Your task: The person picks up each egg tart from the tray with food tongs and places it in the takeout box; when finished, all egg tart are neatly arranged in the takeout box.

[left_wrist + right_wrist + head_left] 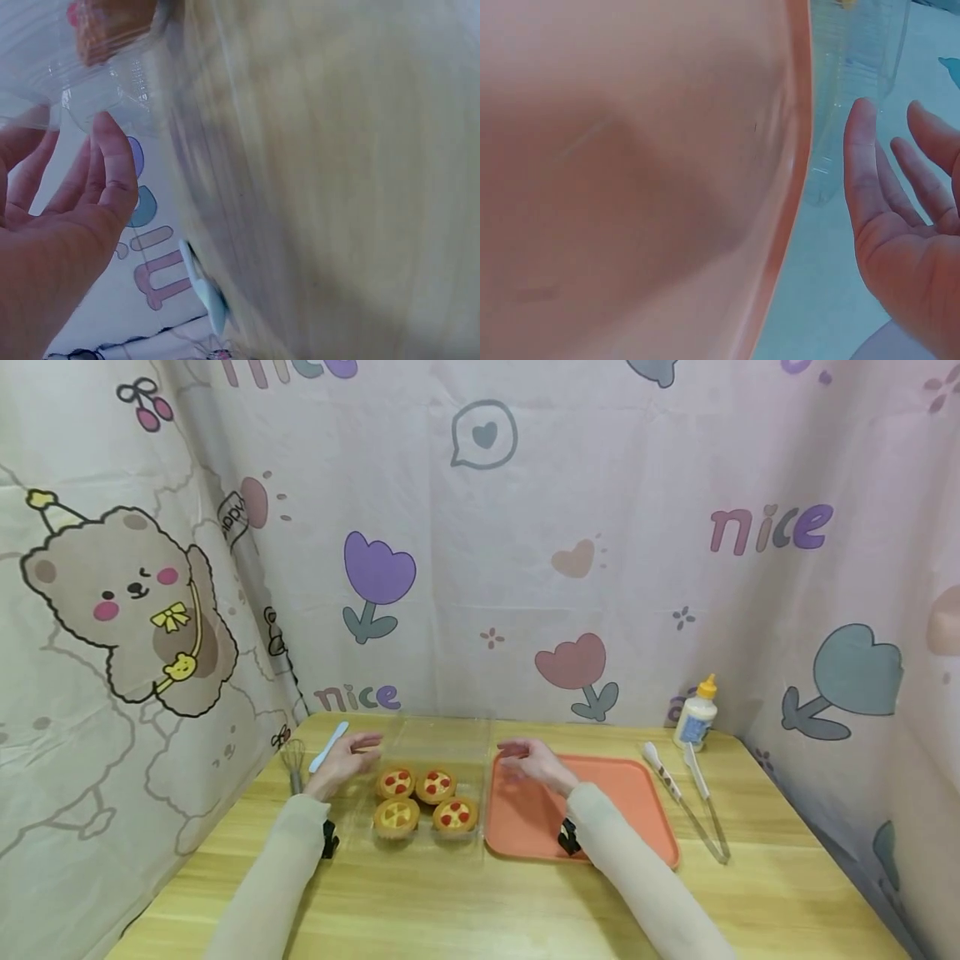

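Observation:
A clear plastic box with its lid raised at the back stands on the table. Inside sit several egg tarts, among them one with red topping and one with paler yellow pieces. My left hand hovers by the box's left side, fingers loosely bent and holding nothing. On the other side, my right hand hangs over the left part of an orange tray, also holding nothing. Both wrist views show the fingers close to the clear plastic; whether any fingertip touches it, I cannot tell.
Left of the box lie a small whisk and a light blue spatula-like tool. Metal tongs lie spread right of the tray. Behind them a white bottle with a yellow cap stands near the printed curtain.

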The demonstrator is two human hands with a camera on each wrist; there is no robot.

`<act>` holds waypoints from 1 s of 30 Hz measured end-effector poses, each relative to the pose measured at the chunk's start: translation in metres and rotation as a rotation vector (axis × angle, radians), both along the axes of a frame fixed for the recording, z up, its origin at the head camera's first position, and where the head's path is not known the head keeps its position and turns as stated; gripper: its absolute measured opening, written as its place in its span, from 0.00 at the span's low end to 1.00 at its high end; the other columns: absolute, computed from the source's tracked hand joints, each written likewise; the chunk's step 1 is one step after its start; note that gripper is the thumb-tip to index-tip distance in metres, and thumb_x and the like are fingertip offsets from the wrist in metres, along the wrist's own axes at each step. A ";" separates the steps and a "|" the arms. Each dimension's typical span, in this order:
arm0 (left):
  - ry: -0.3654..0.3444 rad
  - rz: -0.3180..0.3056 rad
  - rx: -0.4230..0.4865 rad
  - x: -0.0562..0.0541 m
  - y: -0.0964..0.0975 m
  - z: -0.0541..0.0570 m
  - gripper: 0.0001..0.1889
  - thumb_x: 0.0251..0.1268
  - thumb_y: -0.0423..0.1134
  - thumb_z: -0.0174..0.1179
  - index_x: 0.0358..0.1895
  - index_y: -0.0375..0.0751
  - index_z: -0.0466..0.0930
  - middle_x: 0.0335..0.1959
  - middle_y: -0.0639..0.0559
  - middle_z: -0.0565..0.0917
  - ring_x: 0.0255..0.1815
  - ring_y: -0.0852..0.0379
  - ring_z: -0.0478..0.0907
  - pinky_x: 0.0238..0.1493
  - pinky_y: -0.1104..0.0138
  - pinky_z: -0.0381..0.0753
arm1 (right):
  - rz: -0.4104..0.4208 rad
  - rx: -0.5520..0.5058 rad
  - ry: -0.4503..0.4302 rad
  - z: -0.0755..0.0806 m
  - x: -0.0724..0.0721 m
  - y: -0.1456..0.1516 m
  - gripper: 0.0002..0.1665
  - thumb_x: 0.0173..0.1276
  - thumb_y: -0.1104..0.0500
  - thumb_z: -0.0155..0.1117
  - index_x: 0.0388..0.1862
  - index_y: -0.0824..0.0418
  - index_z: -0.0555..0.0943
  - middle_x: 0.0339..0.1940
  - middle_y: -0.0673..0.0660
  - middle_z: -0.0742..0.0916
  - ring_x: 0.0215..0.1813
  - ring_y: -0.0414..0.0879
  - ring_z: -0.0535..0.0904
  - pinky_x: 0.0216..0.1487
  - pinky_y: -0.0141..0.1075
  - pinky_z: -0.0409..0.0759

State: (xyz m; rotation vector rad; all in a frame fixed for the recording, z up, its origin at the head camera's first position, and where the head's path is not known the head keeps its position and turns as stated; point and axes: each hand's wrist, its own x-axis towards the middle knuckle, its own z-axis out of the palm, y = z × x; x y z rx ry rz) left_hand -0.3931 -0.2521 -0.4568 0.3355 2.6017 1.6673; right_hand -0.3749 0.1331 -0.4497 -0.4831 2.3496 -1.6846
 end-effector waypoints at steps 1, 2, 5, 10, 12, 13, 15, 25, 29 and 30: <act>-0.007 -0.002 0.005 -0.001 0.000 0.000 0.25 0.72 0.31 0.54 0.71 0.30 0.64 0.69 0.28 0.66 0.66 0.33 0.69 0.56 0.54 0.82 | 0.003 0.000 0.003 0.001 -0.001 -0.002 0.27 0.71 0.67 0.59 0.68 0.68 0.70 0.62 0.71 0.79 0.56 0.64 0.80 0.52 0.51 0.83; -0.016 -0.005 0.009 -0.001 0.001 0.000 0.26 0.73 0.31 0.53 0.71 0.31 0.63 0.70 0.29 0.66 0.66 0.33 0.70 0.55 0.55 0.82 | 0.008 -0.001 0.004 0.001 -0.002 -0.003 0.28 0.71 0.67 0.59 0.69 0.68 0.70 0.63 0.71 0.78 0.57 0.64 0.80 0.53 0.52 0.83; -0.038 -0.009 0.027 -0.002 0.001 0.001 0.26 0.73 0.31 0.53 0.72 0.30 0.62 0.70 0.29 0.66 0.65 0.34 0.71 0.54 0.55 0.83 | 0.026 -0.001 -0.001 0.000 -0.005 -0.008 0.29 0.72 0.66 0.59 0.71 0.68 0.67 0.67 0.70 0.75 0.59 0.63 0.79 0.55 0.52 0.82; -0.062 0.008 0.049 -0.002 0.000 0.000 0.26 0.74 0.32 0.52 0.72 0.31 0.61 0.70 0.29 0.65 0.63 0.35 0.74 0.52 0.56 0.83 | 0.031 0.013 -0.002 -0.004 -0.005 -0.014 0.30 0.73 0.66 0.57 0.72 0.68 0.65 0.68 0.71 0.73 0.58 0.61 0.80 0.55 0.49 0.83; -0.074 0.016 0.061 -0.003 0.000 -0.001 0.26 0.74 0.32 0.53 0.72 0.31 0.61 0.70 0.29 0.65 0.62 0.36 0.74 0.53 0.56 0.83 | 0.025 0.005 -0.006 -0.005 -0.005 -0.016 0.30 0.73 0.66 0.57 0.72 0.67 0.65 0.68 0.71 0.74 0.57 0.60 0.80 0.55 0.50 0.83; -0.083 0.022 0.070 -0.003 0.000 -0.002 0.27 0.74 0.32 0.53 0.72 0.32 0.61 0.70 0.30 0.66 0.62 0.36 0.74 0.53 0.56 0.83 | 0.024 0.003 -0.006 -0.005 -0.005 -0.016 0.29 0.74 0.66 0.56 0.72 0.67 0.66 0.67 0.72 0.74 0.56 0.59 0.81 0.55 0.50 0.82; -0.089 0.018 0.080 -0.004 0.000 -0.002 0.27 0.73 0.32 0.53 0.72 0.31 0.60 0.71 0.30 0.65 0.62 0.37 0.75 0.53 0.57 0.83 | 0.022 0.002 -0.014 -0.004 -0.005 -0.016 0.29 0.74 0.65 0.56 0.72 0.64 0.67 0.67 0.71 0.75 0.55 0.58 0.82 0.55 0.50 0.82; -0.107 0.010 0.094 -0.009 -0.002 -0.005 0.30 0.72 0.35 0.56 0.73 0.32 0.59 0.72 0.32 0.65 0.60 0.41 0.77 0.54 0.57 0.82 | 0.047 0.027 -0.003 -0.005 -0.009 -0.018 0.31 0.74 0.65 0.56 0.74 0.64 0.64 0.67 0.70 0.74 0.48 0.52 0.84 0.52 0.49 0.84; -0.104 0.011 0.100 -0.009 -0.003 -0.004 0.31 0.71 0.35 0.57 0.73 0.32 0.59 0.72 0.32 0.65 0.59 0.42 0.78 0.57 0.55 0.81 | 0.040 0.043 -0.002 -0.005 -0.009 -0.018 0.31 0.74 0.65 0.56 0.74 0.64 0.64 0.64 0.71 0.77 0.47 0.54 0.84 0.51 0.51 0.83; -0.104 0.014 0.100 -0.009 -0.003 -0.003 0.31 0.71 0.35 0.58 0.73 0.32 0.59 0.72 0.32 0.65 0.59 0.44 0.78 0.57 0.55 0.81 | 0.036 0.038 -0.006 -0.005 -0.009 -0.018 0.31 0.74 0.65 0.56 0.74 0.64 0.64 0.63 0.71 0.77 0.48 0.54 0.84 0.52 0.51 0.83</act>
